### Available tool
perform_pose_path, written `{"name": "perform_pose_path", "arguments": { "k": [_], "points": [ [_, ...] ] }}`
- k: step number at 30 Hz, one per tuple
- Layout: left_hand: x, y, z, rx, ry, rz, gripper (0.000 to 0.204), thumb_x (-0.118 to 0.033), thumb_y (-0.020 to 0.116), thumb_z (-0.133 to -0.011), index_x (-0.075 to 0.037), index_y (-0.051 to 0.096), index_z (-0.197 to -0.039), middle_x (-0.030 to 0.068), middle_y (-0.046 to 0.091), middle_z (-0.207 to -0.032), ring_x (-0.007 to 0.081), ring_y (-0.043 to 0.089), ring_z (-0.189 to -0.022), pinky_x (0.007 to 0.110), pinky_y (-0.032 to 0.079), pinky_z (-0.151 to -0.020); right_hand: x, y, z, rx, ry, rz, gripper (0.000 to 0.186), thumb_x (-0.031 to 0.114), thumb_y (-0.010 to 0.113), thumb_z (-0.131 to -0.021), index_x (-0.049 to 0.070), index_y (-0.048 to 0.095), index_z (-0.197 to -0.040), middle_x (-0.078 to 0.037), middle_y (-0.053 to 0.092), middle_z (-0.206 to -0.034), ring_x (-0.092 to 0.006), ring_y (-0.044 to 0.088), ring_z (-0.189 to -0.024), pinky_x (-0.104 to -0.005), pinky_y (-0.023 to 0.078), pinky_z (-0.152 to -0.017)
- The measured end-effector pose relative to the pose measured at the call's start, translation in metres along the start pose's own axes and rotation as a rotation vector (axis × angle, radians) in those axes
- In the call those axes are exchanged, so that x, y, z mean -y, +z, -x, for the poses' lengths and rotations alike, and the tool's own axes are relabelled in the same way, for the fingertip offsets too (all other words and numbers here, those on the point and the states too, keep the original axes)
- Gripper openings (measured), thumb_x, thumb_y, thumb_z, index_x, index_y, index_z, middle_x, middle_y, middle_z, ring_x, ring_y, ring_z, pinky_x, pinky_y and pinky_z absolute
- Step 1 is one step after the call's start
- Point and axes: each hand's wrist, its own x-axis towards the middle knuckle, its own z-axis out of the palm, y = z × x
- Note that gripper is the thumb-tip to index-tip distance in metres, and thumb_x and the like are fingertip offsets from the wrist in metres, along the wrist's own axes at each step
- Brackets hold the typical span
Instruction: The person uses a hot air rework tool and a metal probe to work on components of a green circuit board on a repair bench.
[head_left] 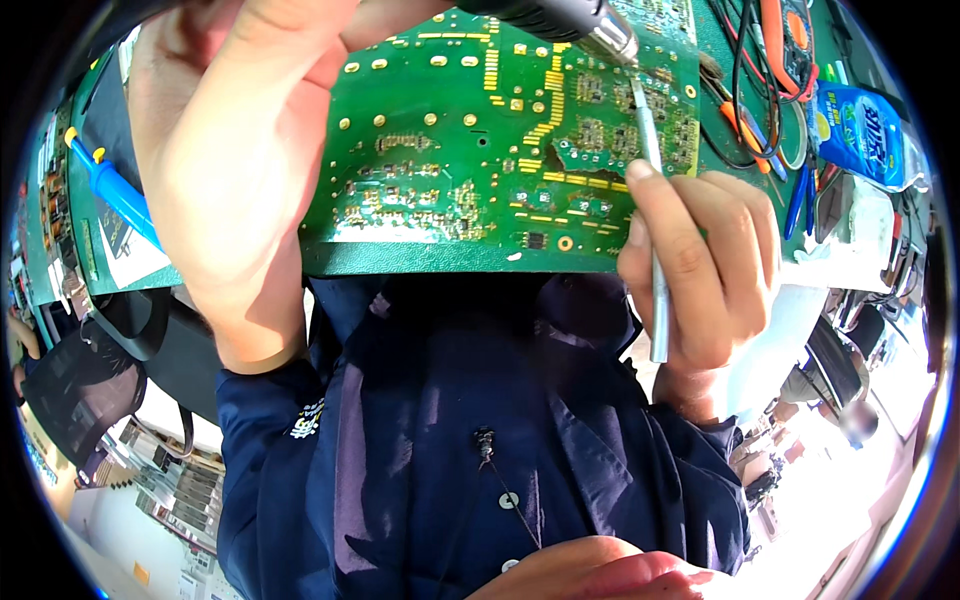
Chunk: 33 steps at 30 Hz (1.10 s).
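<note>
A large green circuit board [400,100] lies on the work surface before me, with rows of gold pads and small components. At the top, my left hand [240,120] is closed round a black hot-air gun [540,15], its grip partly cut off by the picture's edge. The gun's metal nozzle [612,42] points down at components on the board's upper right. My right hand [705,260] pinches a slim silver pen-shaped tool [652,200], whose thin tip meets or hovers over the board just below the nozzle; contact I cannot tell.
On the green mat [420,258], a blue desoldering pump [118,190] lies left of my left hand. Toward the right are an orange-and-black meter [795,40] with cables, an orange-handled tool [742,125], blue-handled pliers [797,200] and a blue packet [862,132]. A black chair [90,385] stands at left.
</note>
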Motion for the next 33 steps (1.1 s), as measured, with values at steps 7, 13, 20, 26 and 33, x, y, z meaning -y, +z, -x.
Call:
{"name": "perform_pose_path", "arguments": {
  "k": [7, 13, 20, 26, 33],
  "points": [
    [0.006, -0.005, 0.000, 0.091, 0.105, 0.043, 0.052, -0.034, 0.060, -0.105, 0.000, 0.044, -0.141, 0.0241, 0.064, -0.128, 0.0343, 0.065, -0.122, 0.041, 0.065, -0.091, 0.015, -0.002, 0.006, 0.060, 0.114, 0.060, 0.033, 0.006, 0.079, -0.075, 0.004, 0.079, -0.108, -0.008, 0.065, -0.088, -0.0262, 0.060, -0.082, -0.0378, 0.049, -0.077],
    [0.004, 0.000, 0.001, 0.059, 0.117, 0.052, 0.051, -0.032, 0.062, -0.103, 0.000, 0.046, -0.139, 0.0247, 0.064, -0.127, 0.0336, 0.066, -0.120, 0.040, 0.065, -0.089, 0.019, -0.002, 0.007, 0.052, 0.147, 0.049, 0.037, 0.001, 0.079, -0.072, 0.004, 0.079, -0.109, -0.007, 0.063, -0.088, -0.0260, 0.059, -0.082, -0.0378, 0.049, -0.078],
    [-0.014, 0.021, 0.005, -0.132, -0.024, -0.036, 0.053, -0.032, 0.064, -0.102, 0.001, 0.047, -0.139, 0.0253, 0.065, -0.125, 0.0324, 0.066, -0.119, 0.039, 0.063, -0.091, 0.011, -0.003, 0.009, -0.084, 0.167, 0.025, 0.030, -0.005, 0.074, -0.079, -0.001, 0.077, -0.109, -0.012, 0.067, -0.093, -0.0273, 0.062, -0.084, -0.0372, 0.051, -0.081],
    [-0.021, 0.026, 0.005, -0.157, 0.002, -0.071, 0.057, -0.033, 0.066, -0.101, 0.003, 0.046, -0.139, 0.0256, 0.065, -0.125, 0.0331, 0.066, -0.120, 0.039, 0.062, -0.093, -0.029, -0.034, -0.010, -0.223, 0.625, -0.496, 0.022, 0.006, 0.066, -0.092, -0.007, 0.073, -0.108, -0.010, 0.073, -0.097, -0.0138, 0.062, -0.086, -0.0252, 0.047, -0.076],
    [-0.007, 0.010, 0.004, -0.105, 0.113, -0.031, 0.051, -0.028, 0.065, -0.102, 0.004, 0.047, -0.138, 0.0254, 0.065, -0.125, 0.0321, 0.069, -0.115, 0.037, 0.064, -0.091, -0.098, -0.033, -0.057, 0.205, 0.373, -0.704, 0.022, 0.011, 0.058, -0.103, -0.007, 0.067, -0.111, -0.009, 0.066, -0.098, -0.0137, 0.058, -0.085, -0.0281, 0.045, -0.079]
  ]
}}
